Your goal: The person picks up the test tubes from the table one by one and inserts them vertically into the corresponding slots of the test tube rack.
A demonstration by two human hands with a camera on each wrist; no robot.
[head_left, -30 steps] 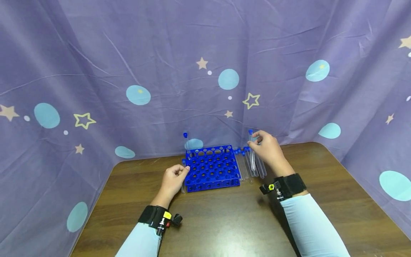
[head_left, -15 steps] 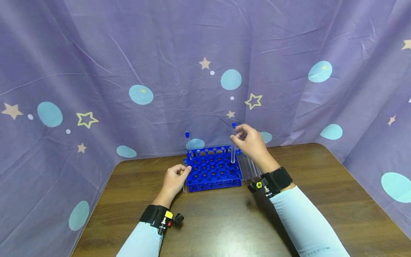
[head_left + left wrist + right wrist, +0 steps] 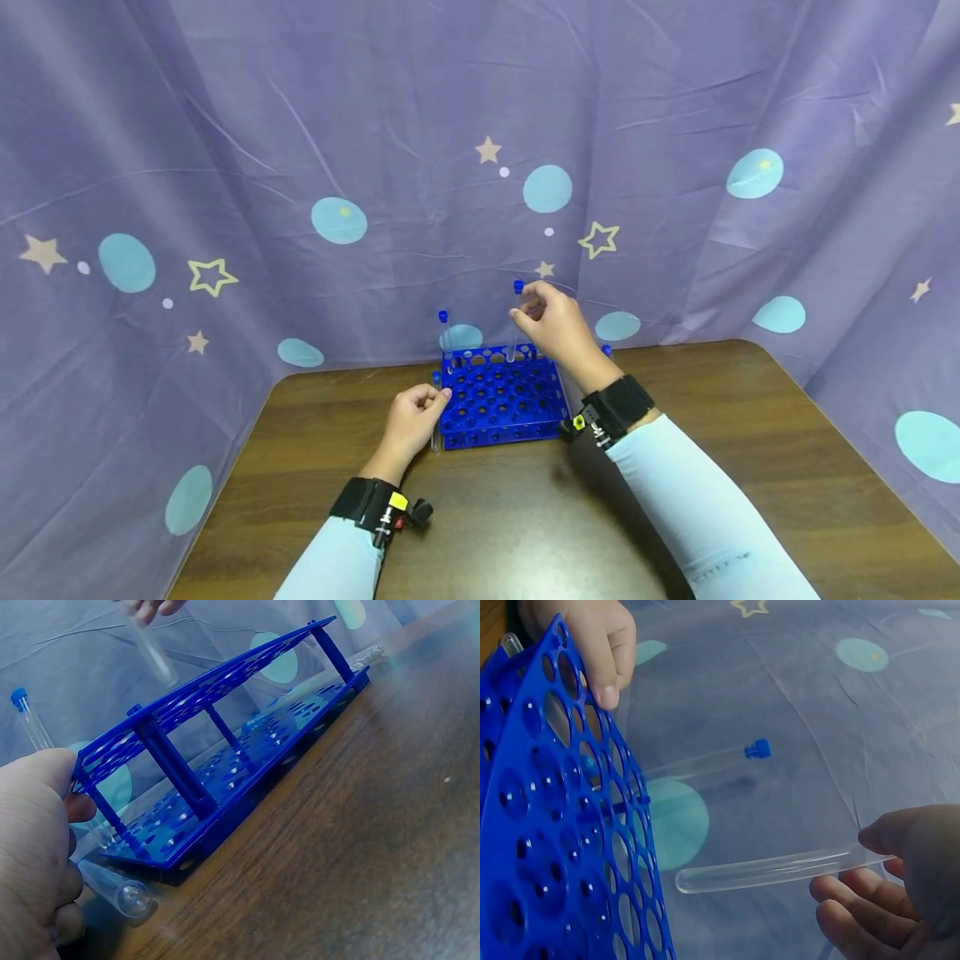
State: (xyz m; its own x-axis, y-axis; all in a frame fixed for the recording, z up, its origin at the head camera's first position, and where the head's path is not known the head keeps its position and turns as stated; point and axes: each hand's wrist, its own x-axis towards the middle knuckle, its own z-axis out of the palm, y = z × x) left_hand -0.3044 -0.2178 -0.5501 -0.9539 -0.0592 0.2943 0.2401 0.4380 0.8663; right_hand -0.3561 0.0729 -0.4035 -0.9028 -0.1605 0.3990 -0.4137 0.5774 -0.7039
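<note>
A blue test tube rack [image 3: 502,400] stands on the table, its top full of round holes. My left hand [image 3: 408,421] pinches the rack's left edge between thumb and fingers. With thumb and fingertips, my right hand [image 3: 558,329] holds a clear, blue-capped test tube [image 3: 765,874] nearly upright. The tube's rounded lower end overlaps the rack's back row in the head view; the right wrist view shows it just off the top plate. Another capped test tube [image 3: 447,337] stands in the back left corner of the rack. One more tube [image 3: 116,889] lies under my left hand, alongside the rack.
Right of the rack, a blue cap [image 3: 607,350] shows past my right forearm, which hides most of the tubes lying there. A patterned purple curtain [image 3: 420,167] hangs right behind the wooden table [image 3: 480,517].
My right hand has carried the test tube leftward from the lying tubes, across to the back row of the rack. The left hand keeps its grip on the rack's edge.
</note>
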